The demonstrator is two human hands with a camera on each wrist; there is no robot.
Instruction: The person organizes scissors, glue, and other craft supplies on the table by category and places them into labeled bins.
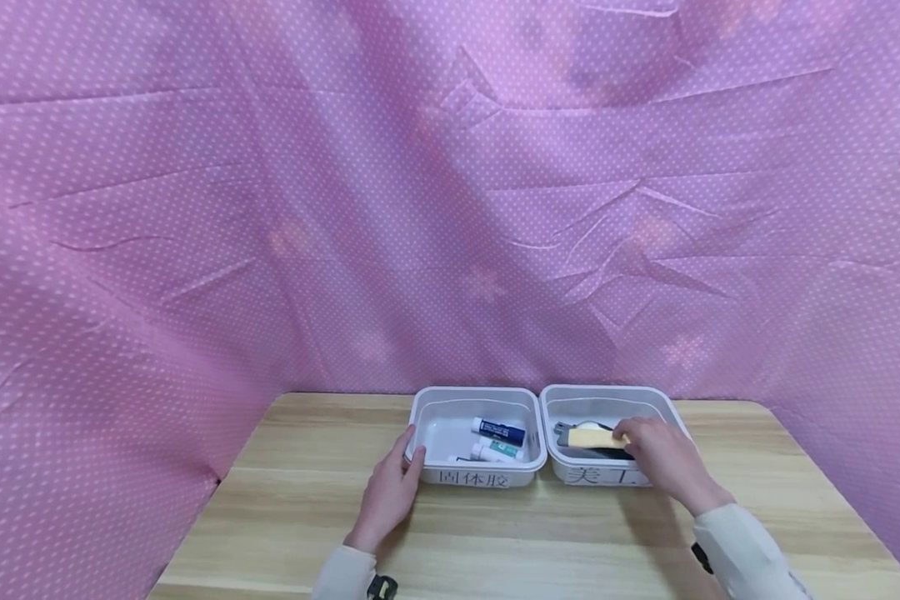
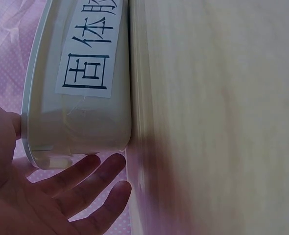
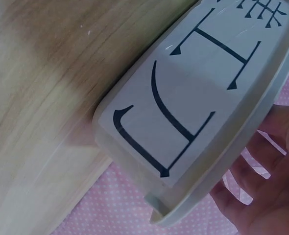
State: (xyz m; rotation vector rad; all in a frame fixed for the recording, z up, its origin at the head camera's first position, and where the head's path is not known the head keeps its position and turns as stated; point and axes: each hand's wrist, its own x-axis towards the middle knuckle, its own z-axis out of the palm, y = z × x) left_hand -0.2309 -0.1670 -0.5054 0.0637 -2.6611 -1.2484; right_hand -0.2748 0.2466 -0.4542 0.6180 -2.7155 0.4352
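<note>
My right hand (image 1: 666,460) reaches over the right-hand white bin (image 1: 596,390) and pinches the end of a yellow utility knife (image 1: 594,438). The knife lies level among other dark and grey items inside that bin, which its fingers partly cover. In the right wrist view the right hand (image 3: 269,171) is seen behind the bin's rim; the knife is hidden there. My left hand (image 1: 392,492) rests at the left end of the other white bin (image 1: 474,392), its fingers loosely extended beside the end wall. The left wrist view shows this hand (image 2: 51,196) close by the bin's corner.
Several glue sticks (image 1: 499,431), blue and white-green, lie in the left bin. Paper labels with black characters (image 1: 474,478) are on both bin fronts. The bins stand side by side on a wooden table (image 1: 525,542), with a pink dotted cloth (image 1: 450,208) hanging behind and around it.
</note>
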